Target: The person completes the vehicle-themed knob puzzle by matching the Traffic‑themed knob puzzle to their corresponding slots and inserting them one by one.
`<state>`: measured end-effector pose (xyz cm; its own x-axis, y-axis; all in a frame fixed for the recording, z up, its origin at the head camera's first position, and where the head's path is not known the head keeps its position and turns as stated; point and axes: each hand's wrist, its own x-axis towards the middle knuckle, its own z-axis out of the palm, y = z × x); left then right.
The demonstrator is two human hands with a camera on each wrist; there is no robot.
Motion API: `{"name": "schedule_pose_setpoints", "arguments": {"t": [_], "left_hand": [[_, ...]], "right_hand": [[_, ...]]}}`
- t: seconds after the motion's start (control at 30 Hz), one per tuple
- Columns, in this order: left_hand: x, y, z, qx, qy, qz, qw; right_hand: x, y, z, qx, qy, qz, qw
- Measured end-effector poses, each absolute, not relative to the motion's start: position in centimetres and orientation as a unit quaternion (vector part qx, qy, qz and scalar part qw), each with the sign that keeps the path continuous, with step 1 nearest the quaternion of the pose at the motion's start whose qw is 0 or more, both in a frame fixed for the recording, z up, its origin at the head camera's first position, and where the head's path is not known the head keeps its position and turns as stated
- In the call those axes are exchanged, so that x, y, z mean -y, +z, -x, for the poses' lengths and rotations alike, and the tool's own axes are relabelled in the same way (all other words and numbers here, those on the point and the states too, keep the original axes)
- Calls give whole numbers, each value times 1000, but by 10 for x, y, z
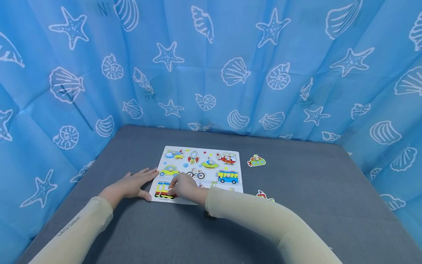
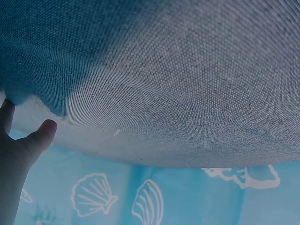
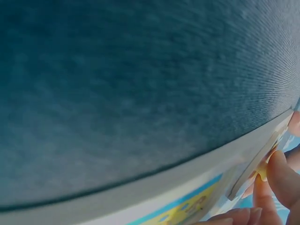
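Note:
A white puzzle board [image 1: 201,149] with vehicle pictures and knobbed pieces lies on the grey table. At its lower left corner is a train piece [image 1: 160,188]. My right hand [image 1: 185,187] pinches this piece by its small knob [image 3: 261,171], between thumb and fingers. In the right wrist view, the piece sits at a slight tilt on the board; whether it lies in its recess I cannot tell. My left hand [image 1: 134,184] rests at the board's left edge, fingers spread and thumb near the lower corner. The left wrist view catches only its fingertips [image 2: 46,130].
Right of the board lie a green submarine piece [image 1: 256,161] and a boat piece [image 1: 263,196], partly hidden by my right sleeve. A small dark thing [image 1: 209,215] shows below that forearm. A blue shell-print curtain [image 1: 204,73] surrounds the grey table [image 1: 313,176].

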<state>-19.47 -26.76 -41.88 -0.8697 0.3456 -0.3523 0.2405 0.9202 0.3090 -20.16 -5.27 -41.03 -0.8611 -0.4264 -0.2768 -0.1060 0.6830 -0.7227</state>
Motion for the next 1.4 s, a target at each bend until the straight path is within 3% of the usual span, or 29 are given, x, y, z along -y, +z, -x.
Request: {"name": "schedule_pose_setpoints", "arguments": {"t": [0.47, 0.7, 1.13, 1.4], "left_hand": [[270, -418, 197, -955, 130, -167, 208], [269, -418, 196, -956, 123, -164, 208], [268, -421, 196, -957, 131, -153, 209], [269, -422, 195, -956, 144, -150, 210]], "right_hand": [[73, -406, 203, -910, -323, 164, 204], [70, -409, 207, -887, -379, 125, 231], [16, -390, 215, -841, -473, 92, 247], [-21, -385, 222, -841, -481, 101, 228]]}}
